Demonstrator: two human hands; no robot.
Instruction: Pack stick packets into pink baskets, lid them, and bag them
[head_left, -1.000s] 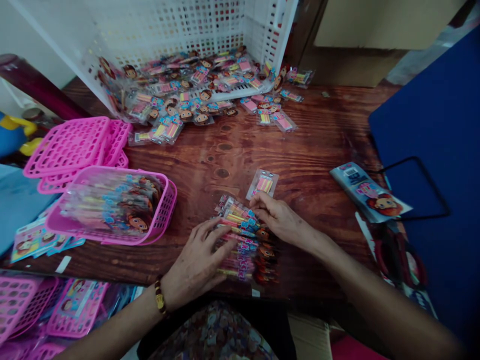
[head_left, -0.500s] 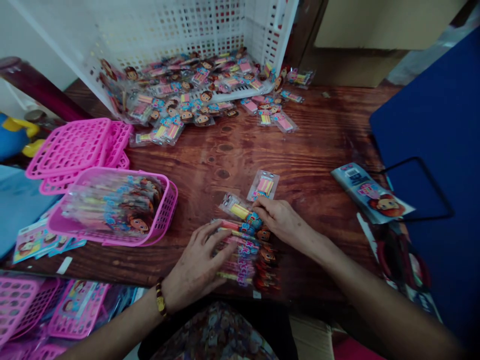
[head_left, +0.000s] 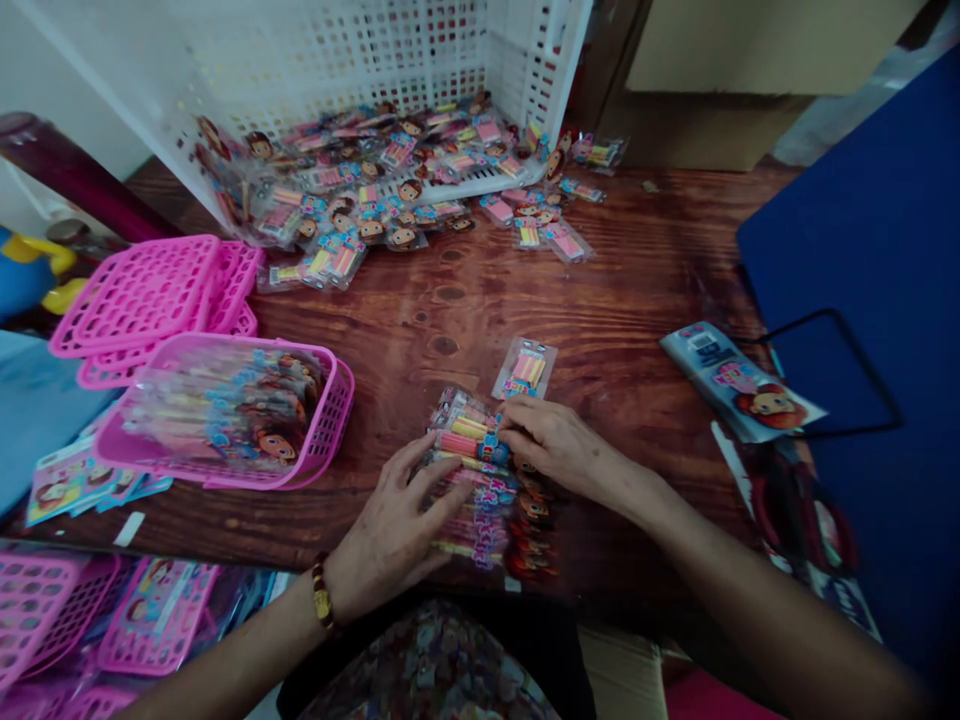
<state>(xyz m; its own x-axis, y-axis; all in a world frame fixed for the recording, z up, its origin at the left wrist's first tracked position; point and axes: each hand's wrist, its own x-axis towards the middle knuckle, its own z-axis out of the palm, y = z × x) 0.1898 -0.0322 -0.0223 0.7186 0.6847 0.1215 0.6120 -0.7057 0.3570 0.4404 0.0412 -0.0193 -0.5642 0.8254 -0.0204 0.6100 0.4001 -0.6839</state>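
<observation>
In front of me lies an overlapping row of small clear packets (head_left: 480,495), printed with a cartoon face and holding pink and yellow sticks. My left hand (head_left: 401,510) rests over the row's left side, its fingers spread and lying on the packets. At the row's far end my right hand (head_left: 559,445) pinches the face end of a packet with yellow sticks (head_left: 469,428); its fingertips partly cover that end. Just beyond, a single packet with pink and yellow sticks (head_left: 527,368) lies on the table, its lower end close to my right fingers.
A white crate (head_left: 517,180) tipped on its side spills many similar packets at the back. Left stands a pink basket (head_left: 330,430) of packets beside stacked pink baskets (head_left: 142,290). At right are a printed sleeve (head_left: 735,380), red-handled scissors (head_left: 780,510) and a blue panel (head_left: 862,250).
My right hand has drawn the yellow-stick packet slightly down and in, so it now overlaps the far end of the row. My left hand has barely moved.
</observation>
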